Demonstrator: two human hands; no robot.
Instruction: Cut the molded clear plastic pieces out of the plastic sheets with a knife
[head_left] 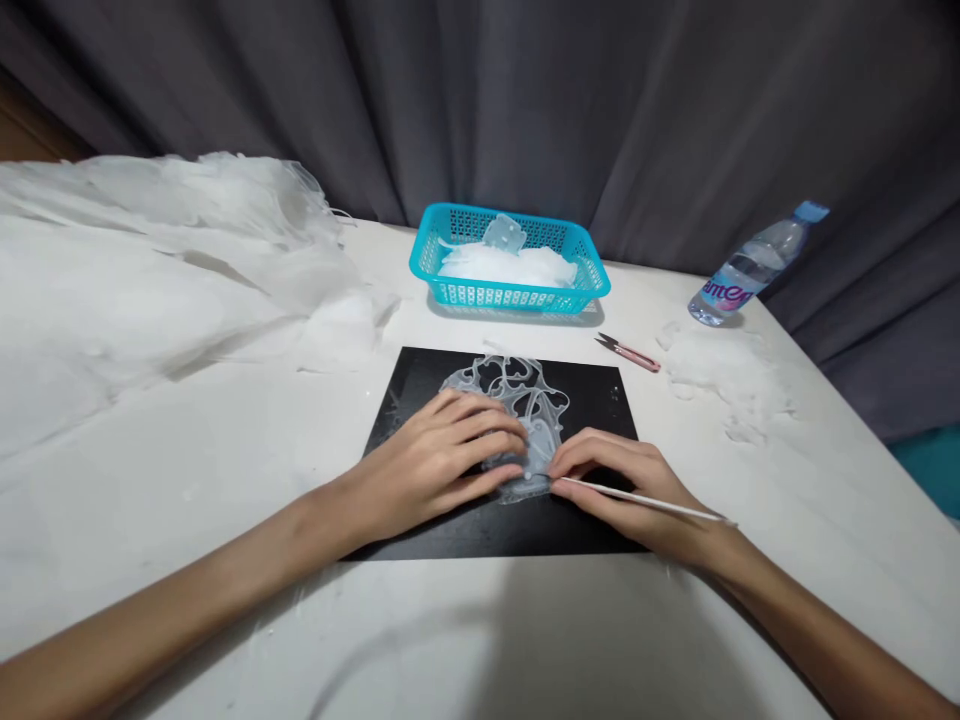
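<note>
A translucent lace-like cutout piece (525,395) lies on a black mat (592,395) at the table's middle. My left hand (442,455) rests flat on the piece's near left part, fingers stretched out and pressing it down. My right hand (626,485) pinches a thin white stick (652,502) like a pen. The stick's tip meets the lower edge of the piece, just right of my left fingertips.
A turquoise basket (450,265) with white pieces stands behind the mat. Small pink snips (630,353) lie to its right, near white scraps (720,375). A water bottle (754,265) leans at the far right. White tulle fabric (150,260) is heaped at the left. A dark curtain hangs behind.
</note>
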